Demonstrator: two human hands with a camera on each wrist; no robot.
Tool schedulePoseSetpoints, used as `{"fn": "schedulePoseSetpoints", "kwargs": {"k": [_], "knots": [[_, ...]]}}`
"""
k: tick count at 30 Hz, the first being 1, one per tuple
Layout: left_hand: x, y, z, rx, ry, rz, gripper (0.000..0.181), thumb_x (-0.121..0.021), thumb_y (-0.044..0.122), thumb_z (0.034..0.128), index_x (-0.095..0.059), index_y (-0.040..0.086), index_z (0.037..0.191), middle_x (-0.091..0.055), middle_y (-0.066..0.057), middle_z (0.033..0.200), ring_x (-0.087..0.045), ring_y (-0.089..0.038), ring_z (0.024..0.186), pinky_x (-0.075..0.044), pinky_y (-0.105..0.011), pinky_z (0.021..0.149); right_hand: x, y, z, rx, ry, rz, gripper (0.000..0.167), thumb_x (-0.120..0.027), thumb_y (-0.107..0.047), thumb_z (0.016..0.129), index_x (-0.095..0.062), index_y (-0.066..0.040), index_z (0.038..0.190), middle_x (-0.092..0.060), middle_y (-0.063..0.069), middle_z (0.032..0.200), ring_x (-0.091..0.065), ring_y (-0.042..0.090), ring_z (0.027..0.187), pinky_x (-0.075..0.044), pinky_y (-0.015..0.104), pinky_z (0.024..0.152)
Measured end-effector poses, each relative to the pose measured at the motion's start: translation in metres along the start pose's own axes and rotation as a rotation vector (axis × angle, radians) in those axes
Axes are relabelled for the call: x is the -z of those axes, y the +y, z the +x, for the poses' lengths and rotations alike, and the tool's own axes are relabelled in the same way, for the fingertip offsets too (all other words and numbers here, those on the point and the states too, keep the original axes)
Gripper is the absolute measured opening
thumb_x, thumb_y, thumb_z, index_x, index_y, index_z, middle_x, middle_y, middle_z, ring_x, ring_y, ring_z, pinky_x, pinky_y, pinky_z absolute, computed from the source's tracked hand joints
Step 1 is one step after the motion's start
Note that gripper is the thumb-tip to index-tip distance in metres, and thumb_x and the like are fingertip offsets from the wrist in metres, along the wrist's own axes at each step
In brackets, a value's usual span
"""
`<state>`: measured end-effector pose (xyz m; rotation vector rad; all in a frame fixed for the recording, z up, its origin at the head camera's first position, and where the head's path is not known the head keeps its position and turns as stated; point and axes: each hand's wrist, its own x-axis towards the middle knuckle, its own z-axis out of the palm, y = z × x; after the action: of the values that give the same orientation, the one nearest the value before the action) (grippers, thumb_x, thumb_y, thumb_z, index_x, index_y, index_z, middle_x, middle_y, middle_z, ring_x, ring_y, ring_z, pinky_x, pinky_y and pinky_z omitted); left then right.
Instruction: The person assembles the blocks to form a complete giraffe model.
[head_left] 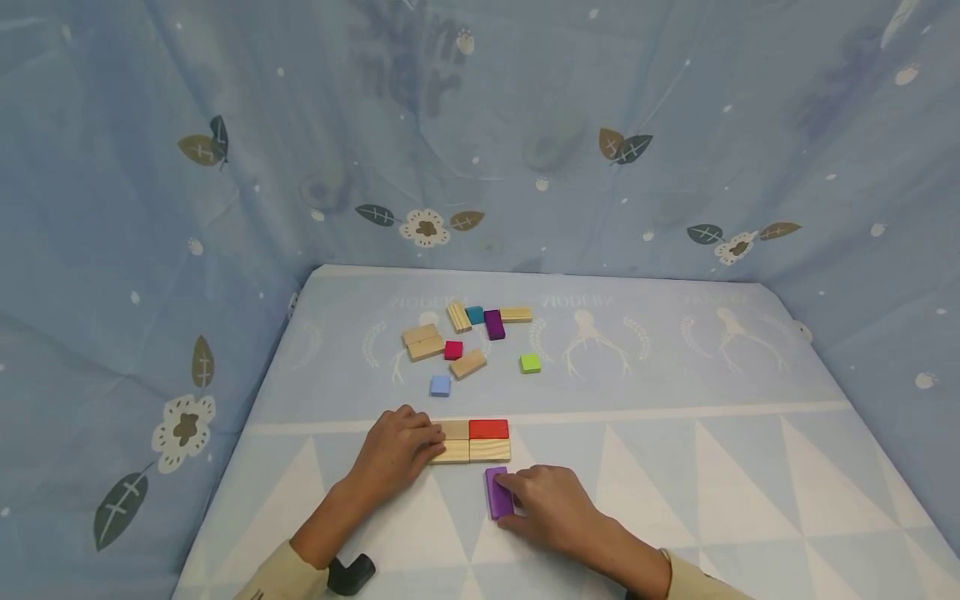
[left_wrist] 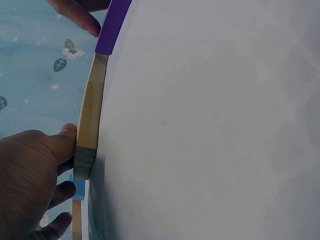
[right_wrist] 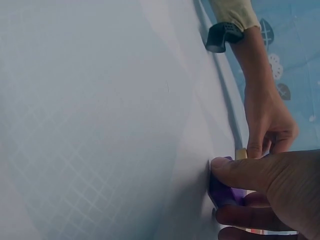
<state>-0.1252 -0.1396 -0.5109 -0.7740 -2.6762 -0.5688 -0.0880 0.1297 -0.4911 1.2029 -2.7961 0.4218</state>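
In the head view my left hand (head_left: 397, 446) is at the left end of a flat group of rectangular blocks, its thumb and bent fingers holding the plain wooden blocks (head_left: 450, 452) there. A red block (head_left: 489, 429) forms the group's back right part, behind another wooden block (head_left: 490, 451). My right hand (head_left: 551, 508) pinches a purple block (head_left: 498, 493) between thumb and fingers, just in front of the group and apart from it. The left wrist view shows the left thumb on a wooden block's edge (left_wrist: 90, 110). From the right wrist, the right fingers partly cover the purple block (right_wrist: 225, 192).
Farther back lie scattered loose blocks: light blue (head_left: 440, 386), lime green (head_left: 530, 363), crimson (head_left: 453, 350), dark purple (head_left: 494, 324), teal (head_left: 475, 315) and several plain wooden ones (head_left: 424, 342). Patterned blue cloth (head_left: 525, 167) rises behind the table and at both sides.
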Motion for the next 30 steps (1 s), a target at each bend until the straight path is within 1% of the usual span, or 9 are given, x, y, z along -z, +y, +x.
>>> {"fn": "schedulePoseSetpoints", "kwargs": {"k": [3,6,11,19,30], "knots": [[0.0003,-0.0003,0.0,0.002,-0.004,-0.002,0.014,-0.084,0.023,0.0791,-0.079,0.019,0.092,-0.069,0.009,0.085,-0.054,-0.011,0.08,-0.046,-0.033,0.07,-0.0006,0.0013,-0.0002,-0.002,0.012,-0.003,0.043,-0.087,-0.034,0.071,-0.074,-0.011,0.105,-0.071,-0.003,0.082,-0.062,0.006,0.07,-0.051,0.027,0.059],[0.0003,-0.0003,-0.0002,0.007,-0.006,-0.001,0.014,-0.084,0.023,0.0792,-0.079,0.02,0.092,-0.068,0.01,0.085,-0.054,-0.011,0.08,-0.046,-0.033,0.07,-0.001,0.0021,-0.0001,-0.002,0.016,-0.003,0.044,-0.087,-0.034,0.071,-0.074,-0.01,0.106,-0.072,-0.002,0.083,-0.063,0.007,0.071,-0.052,0.029,0.06],[0.0,0.0005,-0.0003,0.017,0.0,0.005,0.015,-0.084,0.023,0.0788,-0.08,0.019,0.093,-0.069,0.01,0.085,-0.054,-0.011,0.08,-0.046,-0.032,0.07,-0.0009,0.0024,0.001,-0.015,-0.002,0.005,0.047,-0.087,-0.035,0.072,-0.074,-0.009,0.109,-0.073,0.0,0.088,-0.066,0.009,0.076,-0.053,0.031,0.065],[-0.0017,0.0016,-0.0005,0.027,0.008,-0.005,0.017,-0.085,0.022,0.078,-0.08,0.019,0.094,-0.07,0.009,0.087,-0.054,-0.01,0.08,-0.046,-0.031,0.069,-0.0011,0.0035,0.0013,-0.027,-0.011,-0.017,0.05,-0.087,-0.037,0.072,-0.072,-0.009,0.111,-0.073,-0.001,0.088,-0.065,0.01,0.076,-0.052,0.032,0.067],[-0.0024,0.0004,-0.0011,0.019,0.013,-0.009,0.016,-0.085,0.022,0.0784,-0.08,0.019,0.093,-0.07,0.009,0.087,-0.054,-0.01,0.079,-0.045,-0.031,0.068,-0.002,0.0051,0.0041,-0.025,-0.011,-0.005,0.048,-0.086,-0.036,0.074,-0.072,-0.008,0.11,-0.071,-0.002,0.084,-0.059,0.005,0.07,-0.05,0.029,0.063]]}}
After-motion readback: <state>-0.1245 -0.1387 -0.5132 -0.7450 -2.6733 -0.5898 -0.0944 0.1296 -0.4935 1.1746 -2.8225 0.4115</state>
